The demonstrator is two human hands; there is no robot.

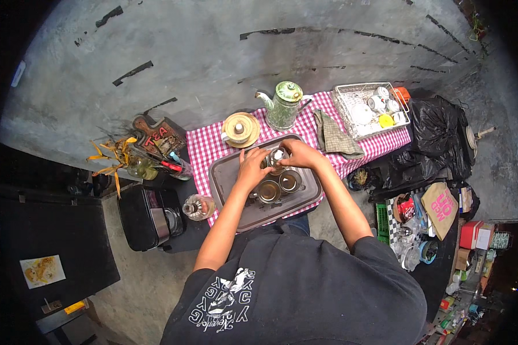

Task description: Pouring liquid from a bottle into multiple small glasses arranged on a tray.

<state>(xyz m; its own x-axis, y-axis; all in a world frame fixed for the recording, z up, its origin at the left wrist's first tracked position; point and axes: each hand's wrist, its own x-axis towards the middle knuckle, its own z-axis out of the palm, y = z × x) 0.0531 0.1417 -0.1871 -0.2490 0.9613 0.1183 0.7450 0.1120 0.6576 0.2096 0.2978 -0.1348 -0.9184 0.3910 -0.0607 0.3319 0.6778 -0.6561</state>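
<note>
A brown tray point(224, 185) lies on a pink and white checked cloth point(203, 133). Two glass cups of dark liquid, one at the left point(268, 191) and one at the right point(290, 181), stand side by side on it. Just beyond them, my right hand point(300, 154) has its fingers around a clear glass point(278, 156). My left hand point(254, 166) is at the left of that glass, fingers curved near another glass partly hidden by it; whether it grips anything is unclear. Behind the tray stand a green enamel teapot point(282, 108) and a lidded cup on a saucer point(240, 129).
A folded green cloth point(336, 136) lies right of the tray. Behind it a white wire basket point(349, 129) holds several cups. At the left are a glass bottle point(198, 207), a wooden sign point(157, 136), a vase of dried leaves point(142, 167) and a black appliance point(138, 217). Black plastic bags point(436, 129) sit right.
</note>
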